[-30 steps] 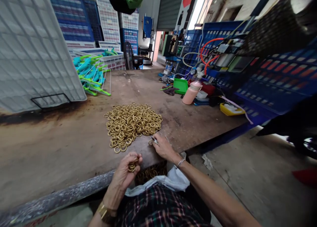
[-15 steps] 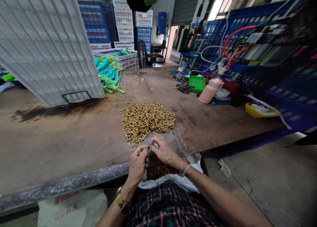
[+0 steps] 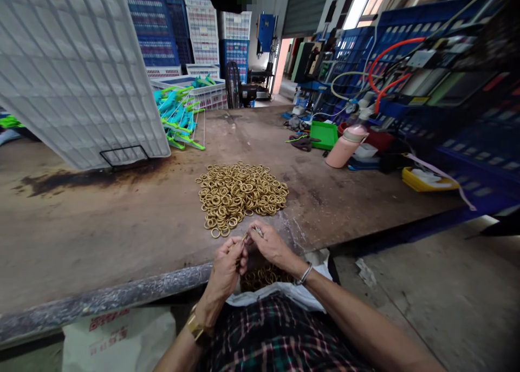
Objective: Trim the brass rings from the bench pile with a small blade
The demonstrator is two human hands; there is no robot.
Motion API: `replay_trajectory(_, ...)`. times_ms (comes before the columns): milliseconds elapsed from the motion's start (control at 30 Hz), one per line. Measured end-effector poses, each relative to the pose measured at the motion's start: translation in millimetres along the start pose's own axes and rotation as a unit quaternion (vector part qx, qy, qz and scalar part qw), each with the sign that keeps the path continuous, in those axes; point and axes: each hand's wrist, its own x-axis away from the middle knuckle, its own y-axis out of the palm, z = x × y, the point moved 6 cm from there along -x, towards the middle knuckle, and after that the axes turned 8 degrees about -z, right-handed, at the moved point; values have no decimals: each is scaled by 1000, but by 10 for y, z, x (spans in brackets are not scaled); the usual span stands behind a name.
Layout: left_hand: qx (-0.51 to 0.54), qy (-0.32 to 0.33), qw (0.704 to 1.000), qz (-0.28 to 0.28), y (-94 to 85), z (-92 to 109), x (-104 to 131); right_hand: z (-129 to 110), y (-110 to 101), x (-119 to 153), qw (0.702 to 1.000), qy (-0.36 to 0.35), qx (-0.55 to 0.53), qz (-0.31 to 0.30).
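Observation:
A heap of brass-coloured rings [image 3: 244, 190] lies on the brown table [image 3: 162, 220]. Just in front of it, both hands meet at the table's front edge. My left hand [image 3: 229, 261] is closed on a brass ring, its fingers curled. My right hand [image 3: 264, 242] pinches a small metallic tool [image 3: 258, 230], whose shape is mostly hidden, its fingertips touching the ring side of the left hand. Below the hands, more rings [image 3: 268, 277] lie in a white bag [image 3: 284, 292] at my lap.
A tall white ribbed tray [image 3: 81, 74] leans at the left, beside turquoise and green parts [image 3: 179, 115]. Farther right stand a green tray [image 3: 324, 135], a pink bottle [image 3: 343, 149] and a yellow tray [image 3: 428, 182]. A fan [image 3: 233, 85] and stacked crates [image 3: 152, 31] are behind.
Both hands remain together, with small finger movements. The metallic tool in my right hand has turned slightly. The whole view has shifted a little.

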Motion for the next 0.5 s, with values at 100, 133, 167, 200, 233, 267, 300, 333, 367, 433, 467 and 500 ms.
replay_trajectory(100, -29, 4, 999, 26, -24, -12, -9, -15, 28, 55, 987, -20, 156, -24)
replay_trajectory(133, -38, 6, 999, 30, -29, -16, -11, -14, 49, 74, 978, -22, 203, -38)
replay_trajectory(167, -47, 9, 998, 33, -35, -19, -11, -9, 69, 90, 969, -20, 243, -51)
replay_trajectory(200, -56, 14, 998, 36, -41, -20, -10, -6, 86, 102, 959, -15, 275, -63)
replay_trajectory(233, -65, 19, 997, 37, -46, -19, -8, -4, 101, 110, 951, -9, 300, -73)
replay_trajectory(267, -74, 23, 996, 38, -50, -18, -5, -4, 114, 115, 944, -4, 318, -83)
replay_trajectory(300, -84, 28, 995, 38, -54, -16, -2, -6, 126, 116, 939, 2, 330, -94)
replay_trajectory(333, -92, 30, 995, 39, -57, -14, 0, -10, 137, 115, 935, 7, 339, -103)
replay_trajectory(367, -100, 32, 994, 41, -61, -13, 3, -14, 144, 113, 932, 13, 344, -111)
replay_trajectory(433, -114, 33, 992, 47, -65, -8, 6, -22, 150, 110, 928, 26, 353, -119)
replay_trajectory(467, -121, 33, 991, 51, -65, -4, 8, -25, 150, 109, 926, 33, 356, -121)
replay_trajectory(500, -129, 33, 990, 55, -64, 0, 10, -28, 149, 110, 925, 37, 359, -122)
